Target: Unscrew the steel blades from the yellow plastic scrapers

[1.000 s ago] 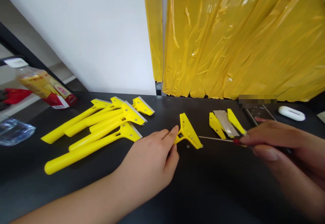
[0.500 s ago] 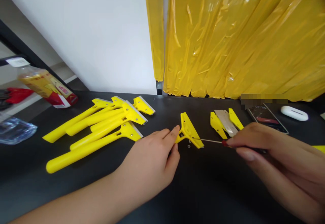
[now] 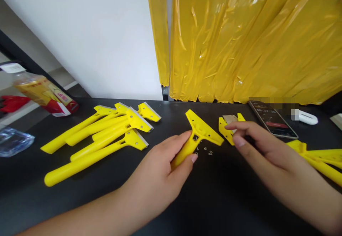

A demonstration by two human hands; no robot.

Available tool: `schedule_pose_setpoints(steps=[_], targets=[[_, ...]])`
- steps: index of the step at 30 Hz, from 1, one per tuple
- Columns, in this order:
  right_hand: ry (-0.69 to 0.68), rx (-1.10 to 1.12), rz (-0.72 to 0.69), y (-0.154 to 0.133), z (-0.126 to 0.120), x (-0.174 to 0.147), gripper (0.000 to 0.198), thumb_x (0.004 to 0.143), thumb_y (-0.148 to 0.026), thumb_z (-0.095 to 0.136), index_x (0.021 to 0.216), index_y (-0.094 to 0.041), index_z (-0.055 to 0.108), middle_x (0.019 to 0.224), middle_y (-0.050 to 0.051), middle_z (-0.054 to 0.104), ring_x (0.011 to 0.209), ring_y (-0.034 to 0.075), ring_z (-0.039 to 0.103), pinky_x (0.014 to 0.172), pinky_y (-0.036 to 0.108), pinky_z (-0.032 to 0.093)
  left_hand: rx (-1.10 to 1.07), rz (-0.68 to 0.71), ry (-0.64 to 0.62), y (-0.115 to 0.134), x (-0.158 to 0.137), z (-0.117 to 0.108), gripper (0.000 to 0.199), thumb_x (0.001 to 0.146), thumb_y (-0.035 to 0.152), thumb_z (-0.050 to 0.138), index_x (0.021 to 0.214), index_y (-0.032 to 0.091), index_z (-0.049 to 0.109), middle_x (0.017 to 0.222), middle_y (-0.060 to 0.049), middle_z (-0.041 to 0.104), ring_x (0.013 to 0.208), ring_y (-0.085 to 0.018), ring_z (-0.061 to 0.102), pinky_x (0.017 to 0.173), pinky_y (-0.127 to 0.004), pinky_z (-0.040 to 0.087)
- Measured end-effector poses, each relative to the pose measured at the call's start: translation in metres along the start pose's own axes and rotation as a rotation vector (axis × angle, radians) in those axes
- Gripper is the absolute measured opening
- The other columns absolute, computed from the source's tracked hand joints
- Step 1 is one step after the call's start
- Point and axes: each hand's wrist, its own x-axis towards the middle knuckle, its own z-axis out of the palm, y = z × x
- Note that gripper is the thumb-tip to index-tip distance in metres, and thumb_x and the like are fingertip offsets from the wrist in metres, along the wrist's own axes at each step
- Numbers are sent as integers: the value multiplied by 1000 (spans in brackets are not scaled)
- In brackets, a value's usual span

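My left hand (image 3: pixel 162 163) is wrapped around the handle of a yellow scraper (image 3: pixel 204 129), raised at a tilt with its bare, bladeless head up to the right. Several small screws or nuts (image 3: pixel 210 153) lie on the table just below that head. My right hand (image 3: pixel 263 150) reaches out with thumb and index finger apart, at a yellow clamp plate (image 3: pixel 226 132) and a metal blade (image 3: pixel 230 119). Whether the fingertips touch them, I cannot tell. Several yellow scrapers with blades (image 3: pixel 107 132) lie in a pile to the left.
A drink bottle (image 3: pixel 44 91) and clear plastic (image 3: pixel 14 141) are at the left. Behind the right hand lie a phone (image 3: pixel 274 118) and a white case (image 3: pixel 307 117). More yellow scraper parts (image 3: pixel 317 157) lie at the right edge. Yellow film (image 3: pixel 235 40) hangs behind the table.
The screwdriver has left the scraper's head and no longer shows. My right hand has moved to the loose plates and blade. My left hand has turned the scraper, its head now facing up.
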Motion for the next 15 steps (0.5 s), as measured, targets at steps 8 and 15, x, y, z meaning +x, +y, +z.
schedule_pose_setpoints(steps=[8, 15], targets=[[-340, 140, 182, 0, -7, 4, 43, 100, -72, 55, 102, -31, 69, 97, 1, 74, 100, 27, 71, 80, 36, 55, -49, 142, -208, 8, -11, 7, 60, 105, 36, 68, 162, 24, 54, 129, -8, 75, 109, -21, 74, 102, -34, 61], [-365, 48, 144, 16, -51, 32, 44, 91, -78, 65, 99, -36, 78, 113, 0, 81, 120, 34, 72, 110, 43, 55, 9, 313, -469, 12, -14, 3, 77, 103, 46, 73, 171, 27, 43, 143, -12, 74, 125, -27, 73, 111, -38, 59]])
